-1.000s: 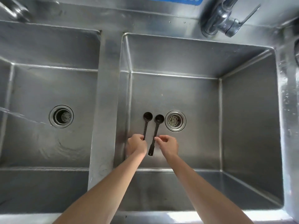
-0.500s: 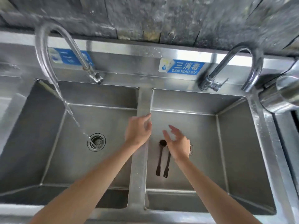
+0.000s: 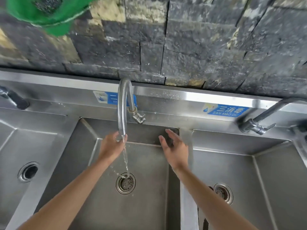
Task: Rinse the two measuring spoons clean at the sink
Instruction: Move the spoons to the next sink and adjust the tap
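Observation:
The two black measuring spoons lie in the right basin [image 3: 265,176], almost wholly hidden behind my right forearm. Only a dark spoon tip [image 3: 210,188] shows beside that basin's drain [image 3: 223,193], and a dark handle end [image 3: 205,224] lower down. My left hand [image 3: 112,145] is over the middle basin [image 3: 149,201], its fingers and thumb curled round the tip of the curved faucet spout [image 3: 122,103]. A thin water stream [image 3: 126,163] runs from the spout into the middle drain [image 3: 125,183]. My right hand [image 3: 175,146] hovers with fingers spread, empty, near the divider between the basins.
A third basin with its own drain [image 3: 28,171] lies at the left. A second faucet [image 3: 255,126] stands at the back right, above the right basin. Behind the sink rises a dark stone wall, with a green object [image 3: 41,12] hanging at the top left.
Both hands let go of the spoons in the right basin and rose. My view swung up and left. The left hand reached the running spout; the right hand followed, fingers spread.

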### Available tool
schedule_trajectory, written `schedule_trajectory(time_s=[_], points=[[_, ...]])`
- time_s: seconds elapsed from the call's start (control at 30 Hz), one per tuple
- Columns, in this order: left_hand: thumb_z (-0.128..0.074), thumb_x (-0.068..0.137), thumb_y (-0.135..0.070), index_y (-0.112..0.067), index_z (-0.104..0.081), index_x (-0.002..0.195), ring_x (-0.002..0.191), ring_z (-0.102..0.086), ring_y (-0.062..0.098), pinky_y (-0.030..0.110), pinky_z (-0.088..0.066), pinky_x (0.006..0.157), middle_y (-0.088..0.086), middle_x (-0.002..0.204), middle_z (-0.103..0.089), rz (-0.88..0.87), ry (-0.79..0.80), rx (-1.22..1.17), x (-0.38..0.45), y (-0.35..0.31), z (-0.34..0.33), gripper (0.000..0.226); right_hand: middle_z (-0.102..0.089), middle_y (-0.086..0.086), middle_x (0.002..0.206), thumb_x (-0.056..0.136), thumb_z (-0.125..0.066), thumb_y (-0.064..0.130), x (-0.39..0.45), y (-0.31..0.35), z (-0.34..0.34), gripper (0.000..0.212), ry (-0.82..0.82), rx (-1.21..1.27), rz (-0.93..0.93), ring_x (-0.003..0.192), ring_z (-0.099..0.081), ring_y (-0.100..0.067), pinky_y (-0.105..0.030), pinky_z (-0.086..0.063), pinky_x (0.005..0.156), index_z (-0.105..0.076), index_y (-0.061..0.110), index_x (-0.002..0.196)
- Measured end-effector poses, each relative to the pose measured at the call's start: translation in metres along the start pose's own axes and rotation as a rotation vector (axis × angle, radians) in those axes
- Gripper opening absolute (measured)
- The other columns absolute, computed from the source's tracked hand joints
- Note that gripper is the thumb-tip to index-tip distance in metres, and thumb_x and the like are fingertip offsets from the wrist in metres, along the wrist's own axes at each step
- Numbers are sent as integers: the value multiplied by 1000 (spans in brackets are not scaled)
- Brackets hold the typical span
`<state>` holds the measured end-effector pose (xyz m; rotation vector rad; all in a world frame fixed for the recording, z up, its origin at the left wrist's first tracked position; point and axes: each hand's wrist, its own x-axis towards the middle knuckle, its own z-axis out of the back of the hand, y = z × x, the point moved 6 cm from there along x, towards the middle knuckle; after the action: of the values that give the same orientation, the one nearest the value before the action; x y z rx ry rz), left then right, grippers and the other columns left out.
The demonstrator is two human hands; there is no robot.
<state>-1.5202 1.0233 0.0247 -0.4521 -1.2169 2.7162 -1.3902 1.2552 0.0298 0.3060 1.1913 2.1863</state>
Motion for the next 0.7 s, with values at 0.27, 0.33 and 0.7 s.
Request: schedule_trajectory(time_s=[0.27, 0.33, 0.7], points=[[-75, 82, -42, -29, -62, 133, 116, -65, 19, 39, -58, 91, -2, 128, -69, -49, 131, -206, 100, 8, 4, 54, -77, 1, 125, 96, -71, 38, 53, 54, -91, 44, 10, 147, -15, 106, -72, -1, -5, -52, 89, -68, 17, 135], [-78, 78, -45, -30, -59, 135, 117, -65, 15, 39, -56, 96, -4, 129, -69, -85, 178, -255, 115, 1, -3, 62, -78, -1, 121, 98, -70, 29, 59, 54, -99, 38, -36, 197, -80, 104, -75, -10, -25, -58, 97, -71, 13, 132], [-80, 75, -23, -21, -71, 116, 91, -70, 14, 27, -56, 83, -9, 101, -72, -289, 92, -355, 143, -11, -16, 43, -77, -6, 88, 94, -76, 10, 65, 38, -112, 15, -261, 176, 25, 71, -71, -19, -36, -56, 73, -80, 15, 108]])
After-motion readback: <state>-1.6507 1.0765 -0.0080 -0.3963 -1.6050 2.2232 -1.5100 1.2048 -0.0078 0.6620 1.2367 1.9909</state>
